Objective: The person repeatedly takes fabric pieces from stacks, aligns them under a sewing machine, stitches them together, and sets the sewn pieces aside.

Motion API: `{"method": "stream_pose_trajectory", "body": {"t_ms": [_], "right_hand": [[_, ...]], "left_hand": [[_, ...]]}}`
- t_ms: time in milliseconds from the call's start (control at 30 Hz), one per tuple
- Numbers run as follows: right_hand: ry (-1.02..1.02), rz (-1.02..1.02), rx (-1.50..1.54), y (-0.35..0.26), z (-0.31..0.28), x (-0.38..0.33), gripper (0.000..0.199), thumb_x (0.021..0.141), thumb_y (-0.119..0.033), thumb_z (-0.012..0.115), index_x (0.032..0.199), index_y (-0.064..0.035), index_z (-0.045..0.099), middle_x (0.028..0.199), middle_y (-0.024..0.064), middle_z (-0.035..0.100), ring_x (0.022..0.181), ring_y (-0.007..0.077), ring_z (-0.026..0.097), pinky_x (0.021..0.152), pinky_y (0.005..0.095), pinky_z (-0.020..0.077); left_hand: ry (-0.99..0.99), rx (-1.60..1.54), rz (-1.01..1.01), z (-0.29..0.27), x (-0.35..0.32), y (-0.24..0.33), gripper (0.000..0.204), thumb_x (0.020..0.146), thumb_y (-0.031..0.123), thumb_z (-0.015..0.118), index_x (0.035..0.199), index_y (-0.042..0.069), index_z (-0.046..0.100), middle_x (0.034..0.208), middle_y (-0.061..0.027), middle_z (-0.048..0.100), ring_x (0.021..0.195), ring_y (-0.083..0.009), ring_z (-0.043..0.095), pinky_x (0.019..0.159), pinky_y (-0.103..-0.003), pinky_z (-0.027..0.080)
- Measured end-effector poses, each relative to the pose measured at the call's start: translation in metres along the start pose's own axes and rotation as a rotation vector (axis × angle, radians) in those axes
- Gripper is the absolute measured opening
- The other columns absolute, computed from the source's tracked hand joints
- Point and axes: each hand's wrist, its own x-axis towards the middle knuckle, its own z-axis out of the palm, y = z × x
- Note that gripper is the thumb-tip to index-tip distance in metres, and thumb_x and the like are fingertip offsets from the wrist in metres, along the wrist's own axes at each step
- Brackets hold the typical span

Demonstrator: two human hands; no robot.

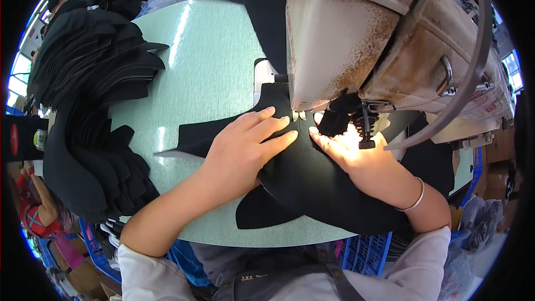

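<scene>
Black cut fabric (301, 184) lies under the head of a beige, rust-stained sewing machine (345, 44). On the left part of it my left hand (239, 139) rests flat, fingers stretched toward the needle area. My right hand (356, 147) lies on the fabric right of the needle, under the machine's bright lamp. Glare and a black spring-loaded part (365, 128) hide some of its fingers; the visible ones are extended. A presser foot (299, 116) shows between the fingertips of both hands. One fabric flap sticks out left past my left hand, another hangs toward me.
A tall stack of black cut fabric pieces (95, 106) covers the left of the pale green table (206, 39). Blue plastic crates (365, 253) stand below its near edge. Clear plastic bags (479, 223) are at the right. Another person in red (39, 212) sits far left.
</scene>
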Motion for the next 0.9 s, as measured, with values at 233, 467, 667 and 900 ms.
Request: {"method": "stream_pose_trajectory", "body": {"t_ms": [233,467,667,900], "right_hand": [[-0.094,0.022,-0.006,-0.009,-0.018,0.007,0.042,0.077,-0.011,0.058,0.117,0.0013,0.061,0.094,0.0109,0.062,0.086,0.027,0.062,0.077,0.0365,0.0482],[-0.487,0.133,0.146,-0.003,-0.03,0.004,0.044,0.081,-0.012,0.056,0.124,-0.0046,0.057,0.106,0.0105,0.058,0.09,0.024,0.061,0.069,0.0328,0.0501],[-0.131,-0.019,0.171,0.018,-0.011,-0.01,0.019,0.078,-0.011,0.062,0.094,-0.0037,0.069,0.081,0.0086,0.063,0.077,0.0249,0.062,0.066,0.0362,0.0478],[-0.159,-0.017,0.136,0.032,-0.005,-0.001,0.031,0.067,-0.007,0.063,0.097,-0.0073,0.067,0.087,0.0126,0.065,0.086,0.0318,0.063,0.083,0.043,0.0482]], "left_hand": [[-0.148,-0.064,-0.017,-0.008,-0.001,0.01,0.071,0.057,0.01,0.079,0.125,0.008,0.059,0.129,-0.0157,0.052,0.125,-0.0376,0.048,0.101,-0.046,0.044],[-0.33,-0.043,-0.062,-0.015,-0.004,0.017,0.064,0.069,-0.001,0.067,0.131,0.008,0.054,0.135,-0.0148,0.049,0.134,-0.0353,0.041,0.106,-0.052,0.038],[-0.201,-0.123,0.027,-0.009,-0.013,0.004,0.067,0.066,-0.007,0.067,0.13,0.01,0.057,0.134,-0.0116,0.051,0.136,-0.0337,0.04,0.109,-0.055,0.035],[-0.292,-0.121,0.008,-0.011,0.005,-0.011,0.076,0.058,-0.01,0.07,0.129,0.015,0.059,0.134,-0.0076,0.052,0.138,-0.0336,0.038,0.112,-0.056,0.032]]}}
